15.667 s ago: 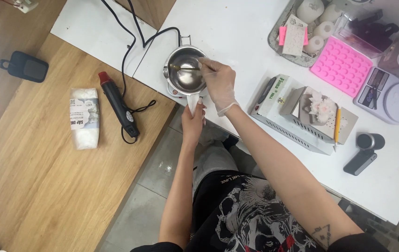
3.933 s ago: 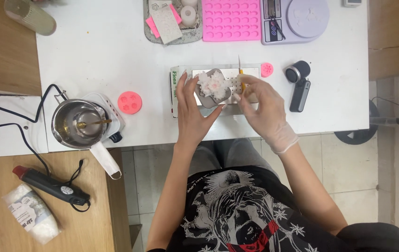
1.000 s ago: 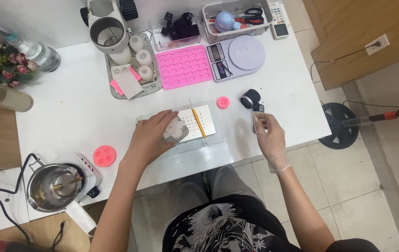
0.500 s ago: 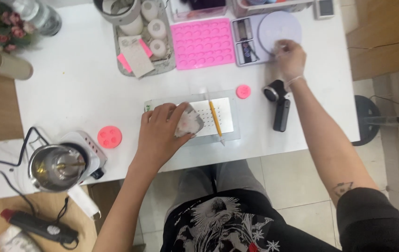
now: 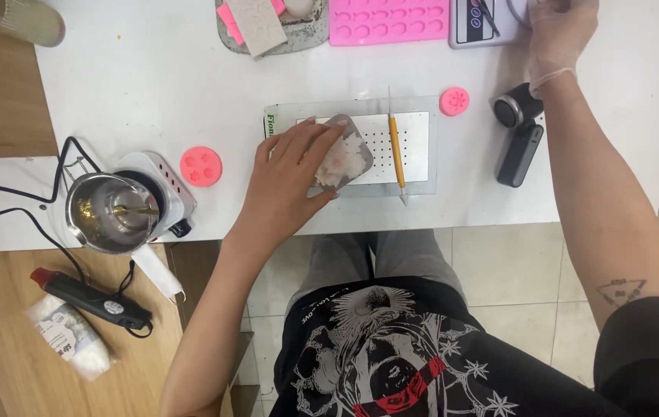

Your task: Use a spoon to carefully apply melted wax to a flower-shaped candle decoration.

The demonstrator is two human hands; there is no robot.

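My left hand (image 5: 287,181) grips a small grey mould holding white flower-shaped wax (image 5: 343,158), resting on a perforated metal box (image 5: 414,135) at the table's middle. A yellow-handled tool (image 5: 397,150) lies on that box, just right of the mould. My gloved right hand (image 5: 561,31) reaches to the far right of the table and rests on a lilac kitchen scale (image 5: 488,19), which is cut by the top edge. Whether its fingers hold anything is hidden.
A steel melting pot (image 5: 109,212) with a stick in it sits on a small hotplate at left. Round pink moulds (image 5: 201,166) (image 5: 454,101), a pink tray mould (image 5: 387,19), a black handheld device (image 5: 516,139), a heat gun (image 5: 90,300) and a wax bag (image 5: 71,336) lie around.
The view has shifted down, cutting off the table's far side. My right hand stays at the scale. My left hand stays on the flower mould.
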